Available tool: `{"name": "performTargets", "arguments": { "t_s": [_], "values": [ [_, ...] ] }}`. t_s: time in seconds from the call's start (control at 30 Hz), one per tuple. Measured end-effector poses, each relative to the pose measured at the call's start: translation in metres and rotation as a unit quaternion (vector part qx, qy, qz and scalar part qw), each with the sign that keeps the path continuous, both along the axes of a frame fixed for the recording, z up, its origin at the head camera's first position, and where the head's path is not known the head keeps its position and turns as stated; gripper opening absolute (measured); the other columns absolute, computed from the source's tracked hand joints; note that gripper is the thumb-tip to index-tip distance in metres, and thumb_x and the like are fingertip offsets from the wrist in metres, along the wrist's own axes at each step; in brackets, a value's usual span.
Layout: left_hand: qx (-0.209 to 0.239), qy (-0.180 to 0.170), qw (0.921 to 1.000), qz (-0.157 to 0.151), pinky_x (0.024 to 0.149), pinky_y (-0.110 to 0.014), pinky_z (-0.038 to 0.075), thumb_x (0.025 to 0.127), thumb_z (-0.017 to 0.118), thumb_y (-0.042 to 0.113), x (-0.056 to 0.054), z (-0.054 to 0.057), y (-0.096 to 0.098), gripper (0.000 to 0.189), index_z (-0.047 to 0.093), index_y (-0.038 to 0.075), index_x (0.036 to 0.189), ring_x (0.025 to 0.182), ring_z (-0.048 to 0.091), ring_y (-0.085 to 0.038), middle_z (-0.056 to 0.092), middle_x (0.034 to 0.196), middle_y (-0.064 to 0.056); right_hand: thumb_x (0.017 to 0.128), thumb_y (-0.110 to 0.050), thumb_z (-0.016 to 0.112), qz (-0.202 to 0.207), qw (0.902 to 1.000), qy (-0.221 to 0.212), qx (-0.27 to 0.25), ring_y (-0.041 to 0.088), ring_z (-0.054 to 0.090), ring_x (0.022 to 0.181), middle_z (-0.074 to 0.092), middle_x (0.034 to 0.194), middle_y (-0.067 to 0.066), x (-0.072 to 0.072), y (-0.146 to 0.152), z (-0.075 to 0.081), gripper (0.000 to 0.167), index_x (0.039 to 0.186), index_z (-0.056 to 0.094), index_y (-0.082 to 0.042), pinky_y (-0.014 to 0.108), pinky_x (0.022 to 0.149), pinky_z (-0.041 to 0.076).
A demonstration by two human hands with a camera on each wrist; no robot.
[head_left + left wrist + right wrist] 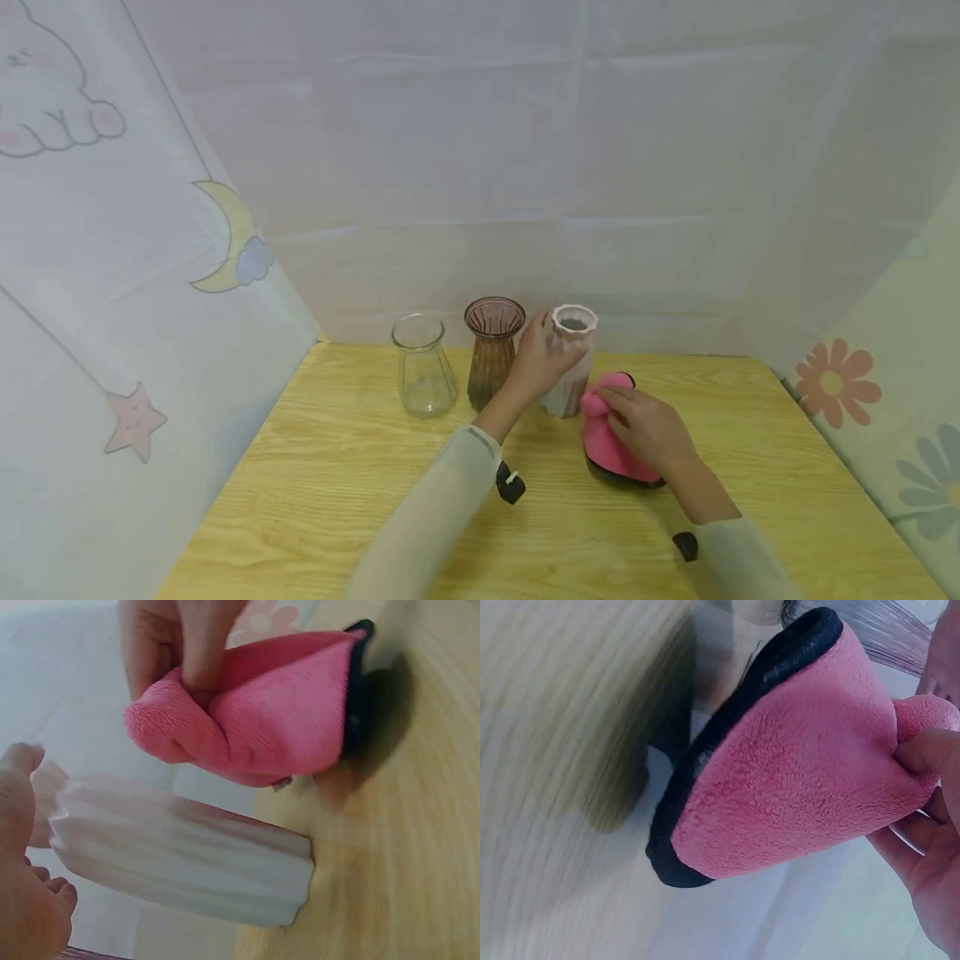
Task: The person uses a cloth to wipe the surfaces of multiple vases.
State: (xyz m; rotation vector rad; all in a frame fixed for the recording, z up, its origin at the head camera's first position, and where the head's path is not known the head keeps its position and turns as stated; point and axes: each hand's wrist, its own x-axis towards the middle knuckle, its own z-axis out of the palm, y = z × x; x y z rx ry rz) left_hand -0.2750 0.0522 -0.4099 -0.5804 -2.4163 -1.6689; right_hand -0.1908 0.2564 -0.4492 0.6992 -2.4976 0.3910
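My left hand (542,358) is at the upper part of a pale, fluted vase (564,392), thumb and fingers spread apart around its neck. Whether they touch it is hard to tell. The vase (187,855) stands upright on the table. Right beside it, my right hand (651,425) pinches a pink, fluffy cloth (606,433) with dark edging. The gathered top of the cloth (795,765) sits between thumb and fingers, and its lower part hangs down and flares out near the tabletop.
Left of the pale vase stand a purple-brown ribbed glass vase (491,358) and a clear glass vase (425,375). All three are near the back edge of the wood-grain table (315,467). Behind it hangs a pale sheet (480,150); printed sheets flank both sides.
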Motion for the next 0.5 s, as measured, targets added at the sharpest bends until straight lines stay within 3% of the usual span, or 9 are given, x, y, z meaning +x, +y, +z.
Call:
{"name": "performTargets", "arguments": {
  "t_s": [0.07, 0.2, 0.5],
  "values": [
    [-0.028, 0.021, 0.9994, 0.004, 0.11, -0.046, 0.044, 0.09, 0.077, 0.035, 0.008, -0.001, -0.004, 0.084, 0.034, 0.003, 0.154, 0.136, 0.049, -0.028, 0.048, 0.149, -0.016, 0.082, 0.0, 0.075, -0.003, 1.0, -0.003, 0.003, 0.032, 0.072, 0.086, 0.075, 0.105, 0.014, 0.005, 0.003, 0.003, 0.034, 0.116, 0.074, -0.005, 0.049, 0.069, 0.059],
    [-0.065, 0.045, 0.9967, -0.018, 0.11, -0.049, 0.043, 0.094, 0.072, 0.034, 0.028, -0.004, -0.012, 0.082, 0.03, 0.001, 0.155, 0.138, 0.047, -0.031, 0.045, 0.151, -0.018, 0.083, 0.0, 0.074, -0.009, 0.9997, -0.022, 0.011, 0.029, 0.071, 0.081, 0.075, 0.102, 0.012, 0.018, 0.01, 0.012, 0.034, 0.116, 0.074, -0.006, 0.048, 0.068, 0.058],
    [-0.15, 0.017, 0.9864, -0.066, 0.116, -0.052, 0.036, 0.099, 0.062, 0.048, 0.075, -0.013, -0.051, 0.084, 0.021, 0.009, 0.161, 0.149, 0.031, -0.03, 0.029, 0.163, -0.014, 0.081, 0.0, 0.076, -0.006, 0.9984, -0.042, 0.037, 0.027, 0.072, 0.083, 0.075, 0.099, 0.008, 0.054, 0.035, 0.016, 0.033, 0.113, 0.075, -0.01, 0.046, 0.068, 0.058]
  ]
}}
